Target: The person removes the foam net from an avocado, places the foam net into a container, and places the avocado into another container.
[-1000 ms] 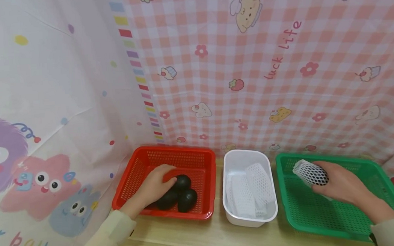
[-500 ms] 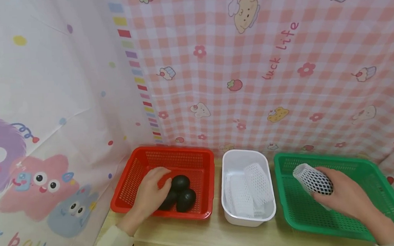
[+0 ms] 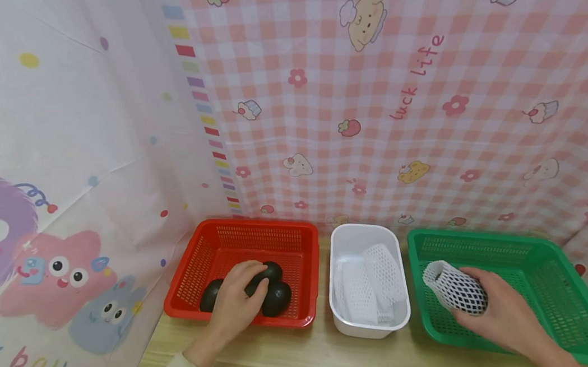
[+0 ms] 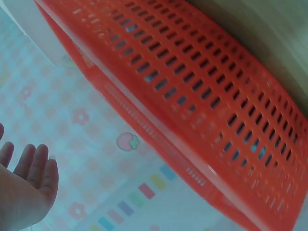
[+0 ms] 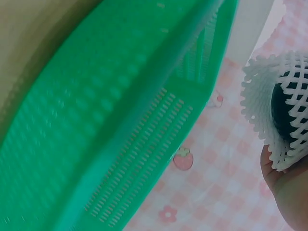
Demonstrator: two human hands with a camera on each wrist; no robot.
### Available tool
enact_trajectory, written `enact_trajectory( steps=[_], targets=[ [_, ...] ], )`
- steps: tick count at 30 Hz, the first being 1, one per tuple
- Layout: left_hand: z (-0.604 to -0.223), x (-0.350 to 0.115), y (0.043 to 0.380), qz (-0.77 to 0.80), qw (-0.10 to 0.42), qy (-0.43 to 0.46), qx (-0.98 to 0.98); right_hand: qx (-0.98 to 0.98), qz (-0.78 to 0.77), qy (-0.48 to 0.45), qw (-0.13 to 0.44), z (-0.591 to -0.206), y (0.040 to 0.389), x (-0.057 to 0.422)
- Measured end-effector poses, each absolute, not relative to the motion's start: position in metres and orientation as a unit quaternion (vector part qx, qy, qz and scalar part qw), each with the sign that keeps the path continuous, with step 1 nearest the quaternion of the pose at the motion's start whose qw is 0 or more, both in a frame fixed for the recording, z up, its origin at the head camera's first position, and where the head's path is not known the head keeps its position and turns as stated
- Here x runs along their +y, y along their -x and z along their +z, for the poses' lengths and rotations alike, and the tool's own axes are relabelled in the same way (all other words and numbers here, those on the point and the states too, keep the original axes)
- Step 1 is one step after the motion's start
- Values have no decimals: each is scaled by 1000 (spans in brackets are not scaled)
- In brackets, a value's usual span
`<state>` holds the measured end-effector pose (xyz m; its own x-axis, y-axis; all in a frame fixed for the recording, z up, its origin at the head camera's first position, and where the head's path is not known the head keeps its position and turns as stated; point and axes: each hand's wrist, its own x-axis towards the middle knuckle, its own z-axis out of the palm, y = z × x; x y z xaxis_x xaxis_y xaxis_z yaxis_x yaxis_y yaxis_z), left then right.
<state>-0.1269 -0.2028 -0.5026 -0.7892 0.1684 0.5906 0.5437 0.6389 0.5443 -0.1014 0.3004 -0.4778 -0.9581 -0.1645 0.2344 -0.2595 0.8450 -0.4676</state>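
In the head view my left hand [image 3: 232, 299] is over the red basket [image 3: 299, 262], its fingers loosely bent above several dark avocados [image 3: 277, 299]. One of them shows left of the hand; others are partly hidden under it. The left wrist view catches that hand [image 4: 33, 190] with fingers apart and nothing between them. On the right, my right hand [image 3: 504, 311] grips an avocado in a white foam net sleeve [image 3: 459, 292] above the green basket [image 3: 542, 280]. Through the sleeve's flared end [image 5: 260, 91] the dark fruit shows in the right wrist view.
Between the baskets stands a white plastic tub [image 3: 339, 315] with several flat foam net sleeves [image 3: 382, 273] in it. All three containers sit on a wooden table [image 3: 304, 354]. Printed cloth [image 3: 290, 122] hangs behind and at the left.
My left hand lifted back from the avocados, then came over them again, further right. My right hand moved a little down and left with the netted avocado, turning its sleeve's end toward me.
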Motion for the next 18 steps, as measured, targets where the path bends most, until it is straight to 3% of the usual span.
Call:
enact_trajectory(
  steps=[5,18],
  targets=[
    [-507,-192,121,-384,255,227,-858,-946,276,-119,119,-489,87,288],
    [-515,-170,99,-406,261,253,-838,-936,293,-152,121,-505,60,261]
  ],
)
